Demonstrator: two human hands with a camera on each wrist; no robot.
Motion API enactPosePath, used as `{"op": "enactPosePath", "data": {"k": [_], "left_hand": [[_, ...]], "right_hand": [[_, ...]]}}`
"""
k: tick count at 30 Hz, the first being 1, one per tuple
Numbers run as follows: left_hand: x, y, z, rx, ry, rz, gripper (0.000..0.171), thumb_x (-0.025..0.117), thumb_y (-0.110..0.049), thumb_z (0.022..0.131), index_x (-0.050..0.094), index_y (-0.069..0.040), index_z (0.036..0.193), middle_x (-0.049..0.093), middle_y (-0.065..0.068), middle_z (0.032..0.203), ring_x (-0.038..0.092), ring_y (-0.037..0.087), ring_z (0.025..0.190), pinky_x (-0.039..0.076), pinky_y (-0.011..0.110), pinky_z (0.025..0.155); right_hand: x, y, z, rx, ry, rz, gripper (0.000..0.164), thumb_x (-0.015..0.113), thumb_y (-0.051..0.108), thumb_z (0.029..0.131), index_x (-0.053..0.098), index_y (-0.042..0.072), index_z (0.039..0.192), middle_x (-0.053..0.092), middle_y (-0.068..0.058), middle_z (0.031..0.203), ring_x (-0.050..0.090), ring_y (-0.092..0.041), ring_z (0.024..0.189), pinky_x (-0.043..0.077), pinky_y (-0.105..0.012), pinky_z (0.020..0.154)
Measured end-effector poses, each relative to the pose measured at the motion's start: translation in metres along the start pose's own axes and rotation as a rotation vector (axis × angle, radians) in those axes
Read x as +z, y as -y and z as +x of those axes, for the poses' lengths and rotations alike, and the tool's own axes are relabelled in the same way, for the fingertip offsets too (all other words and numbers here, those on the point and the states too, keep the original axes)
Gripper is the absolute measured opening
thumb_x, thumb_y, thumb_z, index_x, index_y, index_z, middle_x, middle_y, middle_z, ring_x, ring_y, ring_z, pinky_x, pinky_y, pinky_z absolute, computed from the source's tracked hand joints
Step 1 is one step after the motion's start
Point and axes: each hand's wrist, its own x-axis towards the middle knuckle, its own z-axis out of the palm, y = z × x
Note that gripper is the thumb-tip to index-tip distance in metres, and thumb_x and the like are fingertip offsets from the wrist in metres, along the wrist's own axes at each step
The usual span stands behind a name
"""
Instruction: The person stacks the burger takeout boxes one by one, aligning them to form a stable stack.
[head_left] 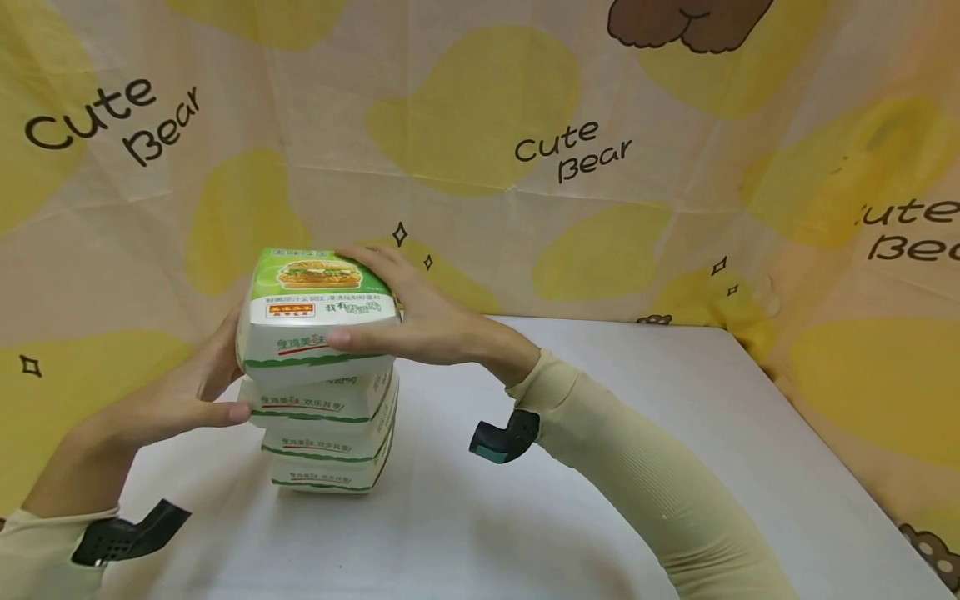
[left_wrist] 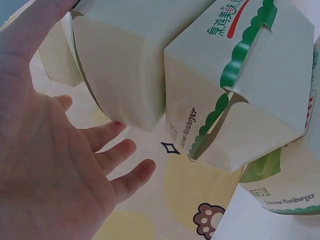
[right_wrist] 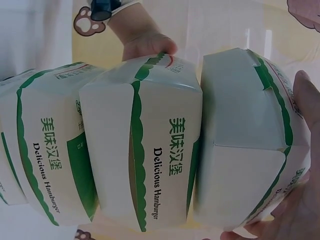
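Several white-and-green hamburger boxes stand stacked in a column on the table. My right hand (head_left: 420, 312) grips the top hamburger box (head_left: 322, 312), thumb across its front and fingers over the far right edge. That box sits slightly tilted on the second box (head_left: 318, 402). My left hand (head_left: 183, 392) is at the stack's left side, its thumb tip right at the front left corner of the second box. In the left wrist view the left fingers (left_wrist: 132, 182) are spread and nearly straight beside the boxes, one fingertip right at the top box's edge.
The lower boxes (head_left: 322, 475) are slightly offset from one another. Beneath the stack is a white tabletop (head_left: 600, 467), and a yellow-patterned cloth (head_left: 465, 108) hangs behind it. Each wrist carries a black camera mount (head_left: 506, 436).
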Motion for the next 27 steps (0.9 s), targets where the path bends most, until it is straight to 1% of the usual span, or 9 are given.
{"op": "enactPosePath", "data": {"k": [3, 6, 11, 16, 19, 23, 24, 27], "left_hand": [[0.0001, 0.0003, 0.0, -0.006, -0.003, 0.006, 0.117, 0.069, -0.004, 0.073, -0.012, -0.021, 0.155, -0.004, 0.007, 0.164, 0.024, 0.016, 0.142, 0.032, 0.012, 0.097], [0.0005, 0.0008, -0.0004, 0.005, 0.001, -0.015, 0.116, 0.069, -0.003, 0.074, -0.012, -0.021, 0.155, -0.003, 0.009, 0.164, 0.026, 0.016, 0.141, 0.032, 0.012, 0.098], [0.0012, 0.0013, -0.0012, 0.003, 0.006, -0.025, 0.116, 0.068, -0.003, 0.074, -0.012, -0.02, 0.155, 0.0, 0.01, 0.164, 0.024, 0.015, 0.142, 0.031, 0.012, 0.098], [0.0012, 0.0007, -0.0014, -0.009, 0.001, 0.002, 0.116, 0.069, -0.005, 0.073, -0.012, -0.021, 0.155, 0.002, 0.009, 0.164, 0.026, 0.016, 0.141, 0.032, 0.012, 0.097], [0.0007, 0.0014, -0.0015, 0.003, 0.007, -0.015, 0.116, 0.068, -0.004, 0.074, -0.012, -0.02, 0.155, 0.002, 0.01, 0.163, 0.026, 0.016, 0.141, 0.033, 0.013, 0.098], [0.0001, 0.0027, -0.0004, 0.049, 0.023, -0.06, 0.115, 0.068, -0.003, 0.074, -0.013, -0.018, 0.155, 0.004, 0.013, 0.163, 0.026, 0.017, 0.142, 0.033, 0.014, 0.1], [0.0001, 0.0025, 0.0, 0.055, 0.024, -0.059, 0.115, 0.068, -0.003, 0.074, -0.012, -0.017, 0.155, 0.005, 0.014, 0.162, 0.026, 0.017, 0.142, 0.033, 0.015, 0.101], [0.0004, 0.0014, 0.0009, 0.041, 0.015, -0.036, 0.116, 0.069, -0.004, 0.073, -0.012, -0.018, 0.155, 0.008, 0.014, 0.162, 0.027, 0.018, 0.141, 0.034, 0.015, 0.099]], "right_hand": [[0.0006, -0.0001, 0.0009, 0.003, 0.007, -0.009, 0.086, 0.069, 0.043, 0.081, 0.022, 0.032, 0.152, 0.024, 0.006, 0.15, 0.033, -0.009, 0.13, 0.04, -0.033, 0.101], [0.0004, -0.0008, 0.0006, -0.012, 0.006, -0.004, 0.085, 0.069, 0.041, 0.082, 0.022, 0.03, 0.152, 0.025, 0.007, 0.149, 0.033, -0.008, 0.129, 0.039, -0.032, 0.102], [-0.0006, -0.003, -0.0008, -0.046, 0.001, 0.013, 0.084, 0.07, 0.038, 0.082, 0.023, 0.028, 0.151, 0.026, 0.006, 0.147, 0.033, -0.007, 0.128, 0.039, -0.031, 0.103], [-0.0008, -0.0035, -0.0016, -0.036, 0.004, -0.001, 0.087, 0.07, 0.04, 0.081, 0.021, 0.03, 0.152, 0.025, 0.007, 0.149, 0.031, -0.005, 0.13, 0.038, -0.033, 0.105], [-0.001, -0.0032, -0.0014, -0.035, 0.004, -0.008, 0.087, 0.07, 0.041, 0.081, 0.021, 0.03, 0.152, 0.024, 0.008, 0.149, 0.03, -0.005, 0.13, 0.038, -0.033, 0.105], [-0.0015, -0.0033, -0.0011, -0.039, -0.001, -0.009, 0.086, 0.07, 0.041, 0.081, 0.022, 0.03, 0.152, 0.024, 0.009, 0.15, 0.03, -0.005, 0.13, 0.037, -0.031, 0.104], [-0.0017, -0.0034, -0.0012, -0.037, 0.0, -0.007, 0.087, 0.07, 0.041, 0.081, 0.022, 0.03, 0.152, 0.023, 0.009, 0.15, 0.03, -0.005, 0.13, 0.037, -0.031, 0.104], [-0.0021, -0.0035, -0.0014, -0.03, -0.001, -0.005, 0.087, 0.07, 0.041, 0.081, 0.022, 0.03, 0.152, 0.022, 0.009, 0.151, 0.031, -0.006, 0.13, 0.038, -0.03, 0.103]]}}
